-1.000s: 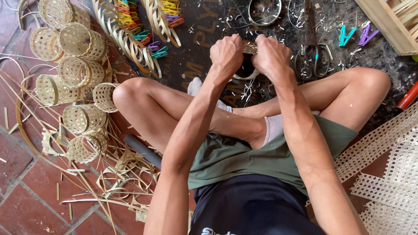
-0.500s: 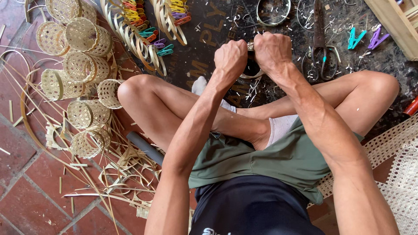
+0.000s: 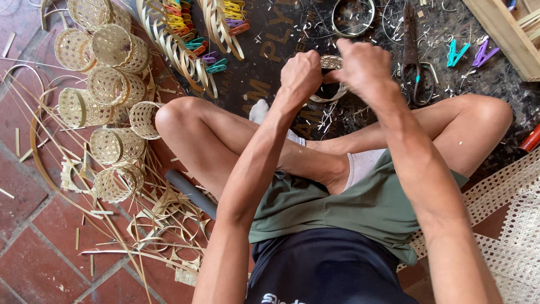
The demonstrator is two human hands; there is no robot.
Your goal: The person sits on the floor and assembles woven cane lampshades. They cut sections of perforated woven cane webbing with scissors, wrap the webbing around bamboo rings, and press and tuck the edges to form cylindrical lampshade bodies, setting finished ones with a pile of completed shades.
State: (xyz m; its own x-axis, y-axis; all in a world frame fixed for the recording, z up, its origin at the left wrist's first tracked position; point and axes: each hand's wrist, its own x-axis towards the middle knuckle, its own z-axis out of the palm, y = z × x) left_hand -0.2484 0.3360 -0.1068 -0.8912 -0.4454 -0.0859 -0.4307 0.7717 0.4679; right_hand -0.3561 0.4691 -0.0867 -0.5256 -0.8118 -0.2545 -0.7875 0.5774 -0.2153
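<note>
Above dark mat: both hands [image 3: 332, 70] pinch thin bamboo hoop [image 3: 332, 62].

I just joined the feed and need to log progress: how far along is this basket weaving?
Done: a pile of small woven baskets lies beside the person's knee, and bent hoops held by coloured clips lie ahead. In hand: the left hand and right hand both grip one bamboo ring. Left: loose bamboo strips on the floor and another ring are unused. Scissors lie idle.
</note>
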